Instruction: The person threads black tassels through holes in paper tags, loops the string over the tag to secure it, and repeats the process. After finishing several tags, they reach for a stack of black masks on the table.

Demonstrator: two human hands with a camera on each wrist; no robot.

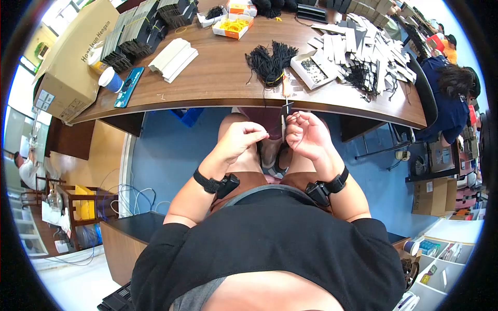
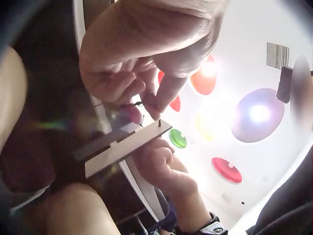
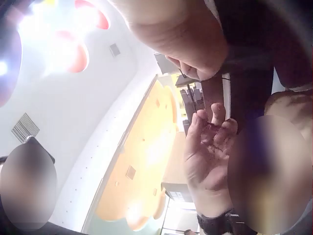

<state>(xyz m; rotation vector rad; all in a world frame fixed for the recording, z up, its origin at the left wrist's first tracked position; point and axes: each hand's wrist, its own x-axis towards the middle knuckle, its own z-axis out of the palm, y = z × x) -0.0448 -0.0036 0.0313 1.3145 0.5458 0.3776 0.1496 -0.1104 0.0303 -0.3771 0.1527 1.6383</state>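
Over my lap, my left hand (image 1: pixel 239 141) pinches a thin black cord between thumb and forefinger. Opposite it, my right hand (image 1: pixel 311 137) grips a narrow folded card strip (image 2: pixel 128 149), one face pale and the other part dark. A short dark cord end (image 2: pixel 159 123) stands up at the strip's tip, right by my left fingertips (image 2: pixel 155 113). In the right wrist view the left hand (image 3: pixel 210 161) is palm-up, its fingertips close together, while the right hand (image 3: pixel 188 44) hides most of the strip.
On the desk (image 1: pixel 207 90) before me lie a bundle of black cords (image 1: pixel 271 63), a white box (image 1: pixel 313 71), a heap of pale strips (image 1: pixel 358 46) and pale folded cards (image 1: pixel 174 59). A paper cup (image 1: pixel 110 80) and a phone (image 1: pixel 129 87) are left. Another person (image 1: pixel 446 98) sits right.
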